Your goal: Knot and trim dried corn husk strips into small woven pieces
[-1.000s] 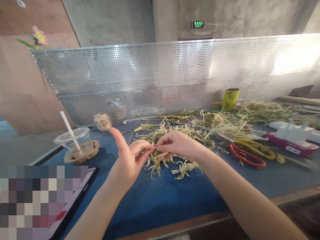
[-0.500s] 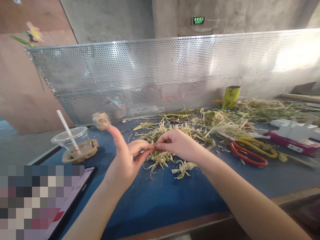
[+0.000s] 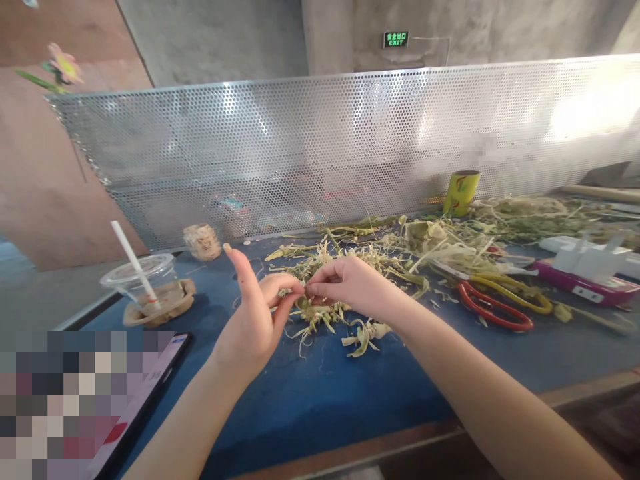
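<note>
Both hands met over a blue counter [image 3: 310,400], pinching a small tuft of dried leaf strips [image 3: 313,312] just above the litter of husks [image 3: 380,257]. The left hand [image 3: 255,320] closed thumb and forefinger on the tuft, one finger raised; the right hand [image 3: 350,287] clamped the same piece from the other side. Scissors [image 3: 495,310] and a cup [image 3: 145,283] lay apart. The work appeared mid-twist or mid-knot; the next move likely called for steady, opposed pulls.
</note>
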The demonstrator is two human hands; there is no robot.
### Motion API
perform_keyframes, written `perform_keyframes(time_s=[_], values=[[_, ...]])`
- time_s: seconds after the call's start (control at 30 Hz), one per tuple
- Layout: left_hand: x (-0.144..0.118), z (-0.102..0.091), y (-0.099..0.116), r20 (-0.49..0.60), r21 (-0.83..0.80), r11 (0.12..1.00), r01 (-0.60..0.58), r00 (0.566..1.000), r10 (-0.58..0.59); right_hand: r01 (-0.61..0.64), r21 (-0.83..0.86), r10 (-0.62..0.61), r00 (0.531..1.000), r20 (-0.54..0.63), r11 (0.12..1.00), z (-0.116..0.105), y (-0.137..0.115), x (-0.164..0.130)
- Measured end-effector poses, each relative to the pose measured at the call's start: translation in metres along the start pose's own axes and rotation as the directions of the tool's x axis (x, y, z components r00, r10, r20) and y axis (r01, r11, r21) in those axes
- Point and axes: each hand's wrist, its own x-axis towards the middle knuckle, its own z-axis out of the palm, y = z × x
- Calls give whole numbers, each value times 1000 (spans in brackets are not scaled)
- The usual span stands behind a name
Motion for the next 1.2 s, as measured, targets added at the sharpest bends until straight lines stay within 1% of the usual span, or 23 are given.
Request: perform_keyframes(time_s=[0.07,0.17,0.27,0.37,0.43,0.53,0.63,0.7,0.73,0.9,1.03,1.1,1.17,1.2], values=[[0,0,0,-8,-14,1000,28,1000,-28,22,-24,-22,1000,15,999,-1,0,0],[1,-1,2,-15,-50,996,72,997,-73,28,-80,-23,998,55,996,-2,1,0],[2,-2,3,-8,-109,986,127,992,-129,36,-116,-31,999,38,993,-3,2,0],[3,-2,3,4,-142,975,172,985,-173,29,-107,-26,999,22,994,-3,1,0],[3,-2,2,20,-144,975,170,986,-168,-8,-87,11,999,34,996,-2,1,-1],[2,-1,-2,45,-124,985,123,992,-118,-109,-45,112,992,63,993,1,1,-2],[1,-1,-5,64,-88,994,57,997,-52,-207,68,201,975,95,976,3,1,-2],[1,-2,-5,74,-88,995,46,996,-40,-241,139,228,968,103,961,4,0,-2],[2,-2,-5,82,-95,994,51,996,-43,-248,149,236,967,92,957,5,0,-2],[1,-2,-5,140,-113,988,102,986,-86,-235,151,241,970,-24,960,7,1,1],[1,-1,-5,163,-113,982,150,978,-131,-205,202,218,975,-43,958,8,6,4],[1,-2,-6,140,-89,982,166,978,-153,-188,154,199,978,-57,970,6,7,5],[3,-3,-5,116,-61,983,175,979,-167,-136,39,138,989,-53,990,2,5,5],[3,-4,-5,109,-52,983,178,979,-171,-95,-18,94,995,-27,995,0,4,5]])
